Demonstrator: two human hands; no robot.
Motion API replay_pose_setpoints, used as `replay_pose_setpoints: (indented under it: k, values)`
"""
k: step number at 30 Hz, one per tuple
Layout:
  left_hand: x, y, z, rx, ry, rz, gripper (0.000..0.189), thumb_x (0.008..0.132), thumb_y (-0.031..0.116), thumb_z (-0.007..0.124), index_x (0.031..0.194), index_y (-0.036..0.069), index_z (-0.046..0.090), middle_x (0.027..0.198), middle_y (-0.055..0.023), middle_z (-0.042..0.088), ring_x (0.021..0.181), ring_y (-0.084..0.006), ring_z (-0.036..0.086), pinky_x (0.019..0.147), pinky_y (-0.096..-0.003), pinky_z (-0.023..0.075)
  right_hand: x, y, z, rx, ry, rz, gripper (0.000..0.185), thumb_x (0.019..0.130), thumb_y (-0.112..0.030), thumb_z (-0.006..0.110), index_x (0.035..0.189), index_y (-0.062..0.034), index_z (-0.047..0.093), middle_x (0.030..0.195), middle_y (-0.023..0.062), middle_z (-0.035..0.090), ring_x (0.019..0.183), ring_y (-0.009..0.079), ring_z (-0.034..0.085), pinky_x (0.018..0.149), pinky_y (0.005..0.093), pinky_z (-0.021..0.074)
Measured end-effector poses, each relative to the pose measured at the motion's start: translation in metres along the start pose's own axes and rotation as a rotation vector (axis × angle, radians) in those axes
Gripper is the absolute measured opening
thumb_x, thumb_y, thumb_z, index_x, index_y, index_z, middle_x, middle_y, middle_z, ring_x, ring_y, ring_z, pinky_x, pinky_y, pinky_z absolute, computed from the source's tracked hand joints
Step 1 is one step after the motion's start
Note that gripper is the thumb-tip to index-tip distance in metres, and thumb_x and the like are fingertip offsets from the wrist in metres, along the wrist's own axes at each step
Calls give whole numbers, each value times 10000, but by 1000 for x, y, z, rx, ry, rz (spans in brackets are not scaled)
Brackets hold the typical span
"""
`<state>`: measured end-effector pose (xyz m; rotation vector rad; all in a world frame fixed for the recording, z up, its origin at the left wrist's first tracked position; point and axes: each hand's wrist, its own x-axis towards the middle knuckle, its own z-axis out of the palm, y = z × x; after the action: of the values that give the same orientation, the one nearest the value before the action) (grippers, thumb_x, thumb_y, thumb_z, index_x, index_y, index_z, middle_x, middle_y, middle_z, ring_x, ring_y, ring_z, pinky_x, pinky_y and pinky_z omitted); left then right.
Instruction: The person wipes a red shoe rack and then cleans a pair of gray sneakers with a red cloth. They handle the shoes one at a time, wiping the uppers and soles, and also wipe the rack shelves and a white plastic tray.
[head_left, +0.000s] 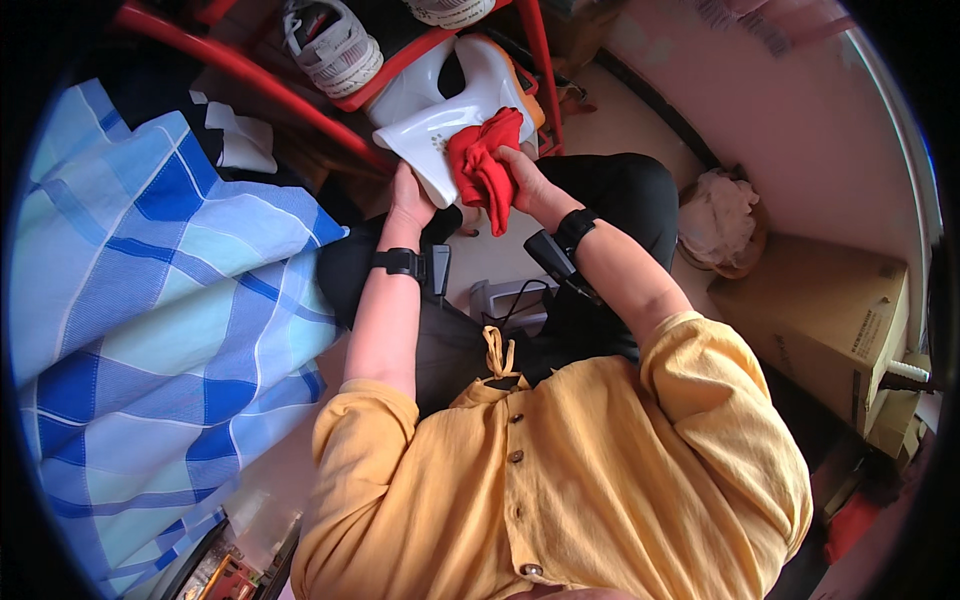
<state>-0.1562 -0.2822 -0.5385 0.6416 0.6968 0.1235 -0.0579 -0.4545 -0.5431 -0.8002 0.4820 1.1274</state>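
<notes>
A glossy white boot (427, 139) lies tilted before me, its wide shaft end towards my body. My left hand (412, 196) grips the rim of that shaft from below, the fingers partly hidden behind it. In my right hand (525, 176) is a bunched red cloth (480, 161), pressed against the side of the boot. Small gold-coloured marks show on the shaft just left of the cloth. Another white boot (401, 86) is partly hidden behind the held one. An orange sole edge (531, 101) shows at the right of the boots.
A red metal rack (225, 71) with white sneakers (337, 56) stands ahead. Blue checked fabric (187, 300) hangs at left. To the right are a bin with a plastic liner (720, 214) and a cardboard box (817, 315). A grey plastic stool-like object (491, 300) sits between my legs.
</notes>
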Motion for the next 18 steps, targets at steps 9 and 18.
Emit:
replay_pose_setpoints:
  k: [9,18]
  values:
    - [7,-3,2,162,230,172,519,979,251,654,1386,-39,514,1313,-184,619,1188,-320,621,988,-475,504,-27,-26,3,-536,158,-167,461,903,-221,622,1270,47,548,1181,201,679,1041,338,691,975,439,538]
    - [13,-9,0,80,296,123,501,989,237,586,1435,33,481,1343,-185,594,1180,-346,622,966,-500,531,-14,3,49,-1475,-29,-1172,719,854,-254,647,1508,-101,390,1471,215,494,1327,407,499,1078,489,444]
